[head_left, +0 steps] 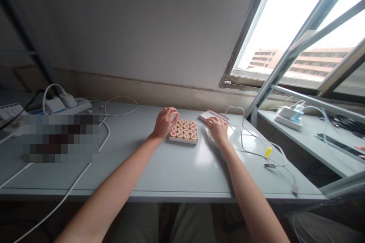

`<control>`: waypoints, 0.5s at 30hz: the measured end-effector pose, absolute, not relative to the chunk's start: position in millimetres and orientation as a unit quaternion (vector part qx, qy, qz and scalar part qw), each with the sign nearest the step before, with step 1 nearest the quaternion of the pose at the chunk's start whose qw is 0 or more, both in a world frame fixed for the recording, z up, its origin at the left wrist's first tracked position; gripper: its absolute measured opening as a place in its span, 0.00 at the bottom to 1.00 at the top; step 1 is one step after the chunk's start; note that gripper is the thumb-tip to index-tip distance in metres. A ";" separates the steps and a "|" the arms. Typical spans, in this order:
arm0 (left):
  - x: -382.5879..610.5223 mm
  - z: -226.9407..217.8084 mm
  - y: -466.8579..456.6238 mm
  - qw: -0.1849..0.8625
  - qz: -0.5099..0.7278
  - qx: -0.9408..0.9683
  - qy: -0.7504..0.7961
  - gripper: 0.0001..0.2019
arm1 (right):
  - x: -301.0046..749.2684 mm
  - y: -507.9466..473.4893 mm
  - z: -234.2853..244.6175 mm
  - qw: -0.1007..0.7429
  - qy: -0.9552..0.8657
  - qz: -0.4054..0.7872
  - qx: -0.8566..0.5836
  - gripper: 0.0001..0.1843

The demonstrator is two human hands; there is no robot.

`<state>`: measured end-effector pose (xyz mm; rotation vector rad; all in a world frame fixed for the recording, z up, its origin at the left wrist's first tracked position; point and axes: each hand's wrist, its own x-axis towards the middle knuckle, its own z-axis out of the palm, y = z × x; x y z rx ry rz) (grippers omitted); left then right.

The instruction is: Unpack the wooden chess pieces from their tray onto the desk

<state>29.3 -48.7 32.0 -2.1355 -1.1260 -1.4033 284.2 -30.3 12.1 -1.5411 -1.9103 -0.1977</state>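
A shallow white box (184, 141) stands on the desk, filled with round wooden xiangqi pieces (186, 130) that bear red characters and sit in rows. My left hand (165, 122) is at the box's far left corner, fingers curved and slightly apart, with nothing visible in them; whether the fingertips touch a piece is hard to see. To the right of the box, my right hand (218, 130) hovers or rests by the near edge of a shallow box lid (214, 114), its fingers loosely spread. Contact with the lid cannot be made out.
White cables (258, 154) lie on the right, with a yellow tag (268, 152). A power strip (76, 105) with chargers stands at the left, near a blurred-out patch. Beyond a metal post (264, 93), another desk holds a phone (339, 145); a person's fingers show at its edge.
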 end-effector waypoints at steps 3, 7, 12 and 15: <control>28.9 31.8 -48.5 0.177 -0.488 -0.756 -0.398 0.07 | 269.3 -32.1 14.7 0.355 -0.768 -0.031 -0.532 0.14; 30.1 31.1 -48.3 0.186 -0.480 -0.760 -0.396 0.06 | 252.7 -33.3 11.9 0.364 -0.797 0.078 -0.475 0.19; 32.0 30.9 -48.0 0.174 -0.486 -0.760 -0.395 0.06 | 247.1 -33.8 6.8 0.376 -0.776 0.187 -0.470 0.20; 32.2 30.1 -46.3 0.141 -0.505 -0.748 -0.407 0.06 | 246.4 -36.4 9.6 0.394 -0.758 0.223 -0.470 0.18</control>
